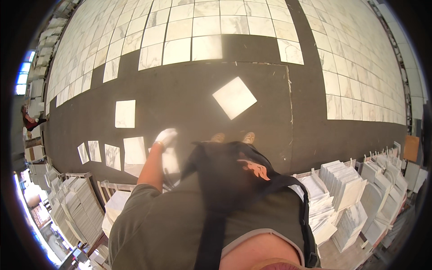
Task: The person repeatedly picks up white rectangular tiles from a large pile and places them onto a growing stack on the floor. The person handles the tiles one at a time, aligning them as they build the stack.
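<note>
My left hand (166, 137), in a white glove, is out over the dark floor to the left of my feet. Its fingers blur together in the glare, so their pose is unclear. Just below it, partly behind my forearm, is a pale square tile (170, 160); whether the hand touches it does not show. My right hand is out of sight. Ahead of my shoes, a single white tile (234, 98) lies turned at an angle. Another loose tile (125, 114) lies farther left, with a larger pale one (134, 150) nearer me.
Rows of veined marble tiles (206, 24) cover the far floor, with dark gaps between some. A second block of tiles (351, 74) lies to the right. Stacked tiles (343, 183) stand at the lower right, more stacks (81, 207) at the lower left. A person (30, 120) is at the far left.
</note>
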Demonstrator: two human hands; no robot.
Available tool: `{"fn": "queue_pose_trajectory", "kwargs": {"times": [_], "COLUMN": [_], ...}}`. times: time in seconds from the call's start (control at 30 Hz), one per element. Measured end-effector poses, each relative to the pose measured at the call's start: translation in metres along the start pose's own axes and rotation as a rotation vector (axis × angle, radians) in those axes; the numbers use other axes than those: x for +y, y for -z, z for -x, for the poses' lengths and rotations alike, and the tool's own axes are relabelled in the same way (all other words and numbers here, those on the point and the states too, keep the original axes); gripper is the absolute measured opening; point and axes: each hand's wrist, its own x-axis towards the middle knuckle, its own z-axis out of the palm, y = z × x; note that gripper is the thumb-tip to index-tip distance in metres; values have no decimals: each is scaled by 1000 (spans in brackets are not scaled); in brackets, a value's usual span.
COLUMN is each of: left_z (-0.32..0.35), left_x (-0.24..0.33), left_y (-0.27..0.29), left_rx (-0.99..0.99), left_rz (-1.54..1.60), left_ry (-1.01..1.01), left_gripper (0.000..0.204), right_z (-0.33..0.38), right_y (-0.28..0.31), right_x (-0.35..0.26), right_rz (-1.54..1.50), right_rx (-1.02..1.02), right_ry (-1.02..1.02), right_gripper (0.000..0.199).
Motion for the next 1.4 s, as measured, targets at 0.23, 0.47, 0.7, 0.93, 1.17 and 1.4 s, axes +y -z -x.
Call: {"fn": "queue_pose_trajectory", "kwargs": {"times": [0.23,0.47,0.7,0.93,1.17,1.4], "left_z": [42,75,-35,-243,-447,-637], "left_x": [13,25,100,245,254,103], "left_y": [-52,-59,33,59,-32,-152], "left_rx": [84,255,304,50,-91,-7], "left_rz": [-284,241,311,3,-184,-146], "left_ry": [-34,26,71,64,197,216], "left_gripper": [58,52,45,53,59,54], "right_z": [-78,-87,-106,-172,-381,-627], "right_y": [54,-14,-216,-377,-411,-382], "right_x": [-27,-204,-297,-345,-335,-248], "right_rz": [361,68,26,69,-92,-153], "right_rx": [-43,-48,-104,-177,-171,241], "right_ry": [261,68,80,-92,-279,-418], "right_gripper": [43,22,12,44,17,48]}}
